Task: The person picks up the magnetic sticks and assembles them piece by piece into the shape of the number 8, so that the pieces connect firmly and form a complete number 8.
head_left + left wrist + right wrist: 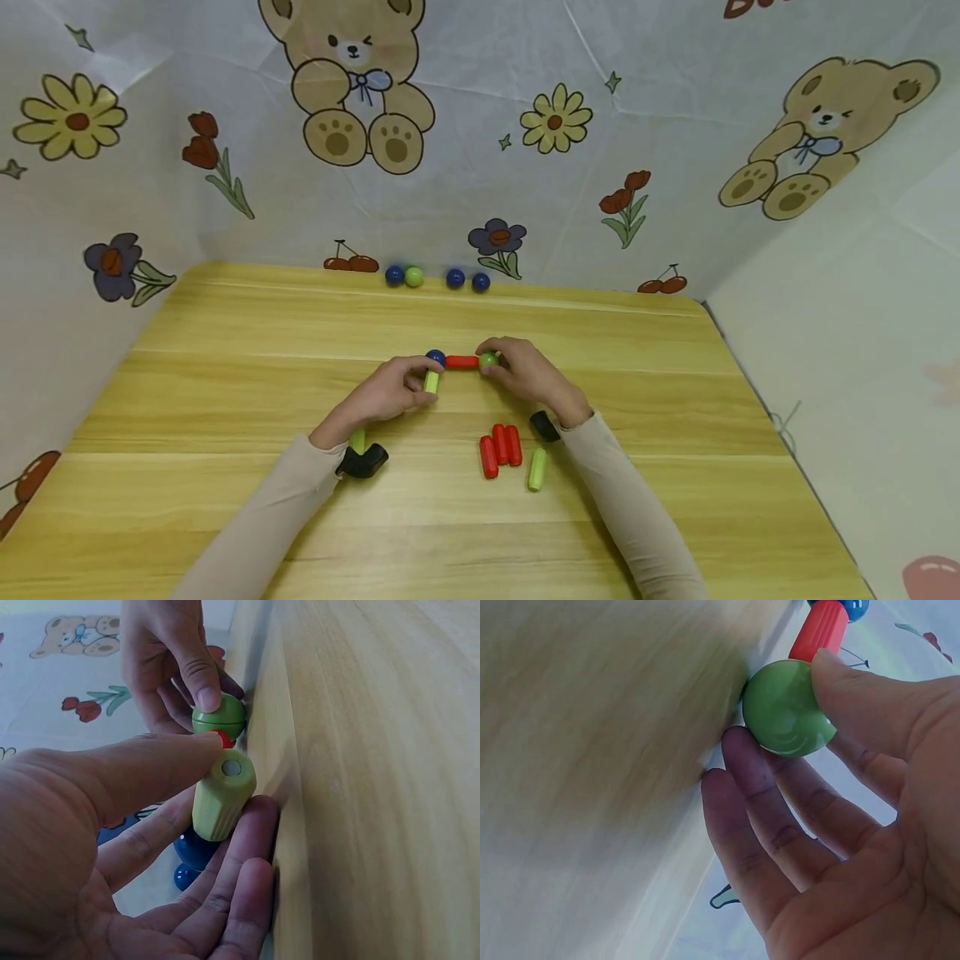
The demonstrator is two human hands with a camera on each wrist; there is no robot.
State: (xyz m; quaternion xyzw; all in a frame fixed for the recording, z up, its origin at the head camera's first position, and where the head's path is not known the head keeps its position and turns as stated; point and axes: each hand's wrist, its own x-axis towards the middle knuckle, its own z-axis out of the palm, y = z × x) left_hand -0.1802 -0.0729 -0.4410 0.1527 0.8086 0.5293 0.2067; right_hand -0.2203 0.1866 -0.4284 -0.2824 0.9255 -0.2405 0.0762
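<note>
My left hand (pixel 390 388) holds a yellow-green magnetic rod (pixel 223 796) between thumb and fingers, one end against a blue ball (pixel 435 359). A round metal disc shows in the rod's near end in the left wrist view. From the blue ball a red rod (pixel 462 362) runs right to a green ball (pixel 786 709). The right hand (pixel 527 371) pinches that green ball between thumb and fingers, low over the wooden table (pixel 637 517). Balls and rods form a corner shape, with the red rod along the back.
Several red rods (pixel 501 445) lie nearer the front, beside a yellow-green rod (pixel 537 469). Another yellow-green rod (pixel 358 441) is partly hidden by the left wrist. Along the table's back edge sit blue balls (pixel 455 278) and a green ball (pixel 414 277), before a patterned cloth (pixel 450 192).
</note>
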